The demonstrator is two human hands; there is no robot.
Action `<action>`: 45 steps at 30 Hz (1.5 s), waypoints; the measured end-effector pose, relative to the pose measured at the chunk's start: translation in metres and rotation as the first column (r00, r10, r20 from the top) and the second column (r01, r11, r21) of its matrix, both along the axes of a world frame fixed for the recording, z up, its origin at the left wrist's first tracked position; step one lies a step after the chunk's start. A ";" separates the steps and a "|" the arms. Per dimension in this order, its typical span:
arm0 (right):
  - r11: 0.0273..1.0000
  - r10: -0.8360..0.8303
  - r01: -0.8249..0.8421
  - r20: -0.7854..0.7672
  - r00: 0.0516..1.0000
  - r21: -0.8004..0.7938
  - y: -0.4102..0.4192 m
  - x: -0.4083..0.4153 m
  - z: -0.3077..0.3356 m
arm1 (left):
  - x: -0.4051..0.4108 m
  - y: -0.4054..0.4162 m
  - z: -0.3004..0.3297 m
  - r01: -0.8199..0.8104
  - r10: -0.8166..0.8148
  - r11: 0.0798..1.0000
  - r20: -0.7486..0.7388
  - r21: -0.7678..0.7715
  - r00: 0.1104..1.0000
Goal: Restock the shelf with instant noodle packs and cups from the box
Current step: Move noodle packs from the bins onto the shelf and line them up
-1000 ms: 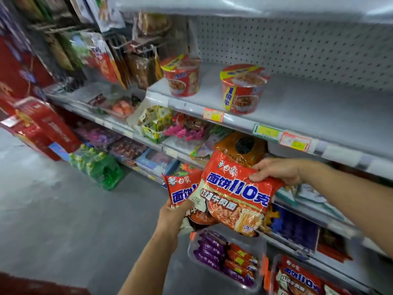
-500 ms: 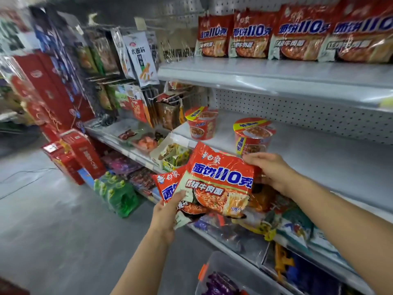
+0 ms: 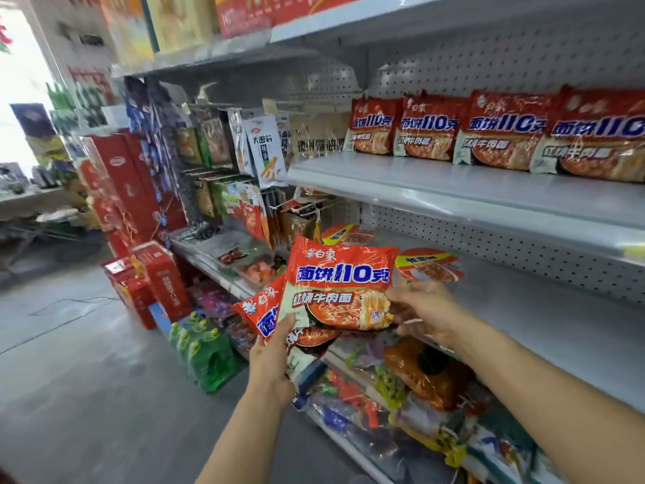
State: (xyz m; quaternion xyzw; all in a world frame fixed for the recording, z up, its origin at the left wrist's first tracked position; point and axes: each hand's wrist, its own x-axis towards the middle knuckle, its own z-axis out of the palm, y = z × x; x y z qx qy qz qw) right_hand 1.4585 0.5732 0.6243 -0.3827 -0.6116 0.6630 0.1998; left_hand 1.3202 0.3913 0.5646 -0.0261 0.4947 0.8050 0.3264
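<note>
Noodle packs: gripped by left hand and right hand, off the shelf. Step: shelving. Next, likely the bare left end of the upper shelf.

6 noodle packs, 2 cups

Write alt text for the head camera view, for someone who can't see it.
Two hands hold red instant noodle packs in front of store shelves: the right hand grips the front pack, the left hand another pack behind it. Four matching packs stand on the upper shelf.
</note>
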 end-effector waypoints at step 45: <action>0.938 -0.192 0.247 -0.225 0.955 0.245 0.191 -0.082 0.202 | -0.159 0.272 0.208 0.313 -0.249 0.939 -0.343 0.143 0.906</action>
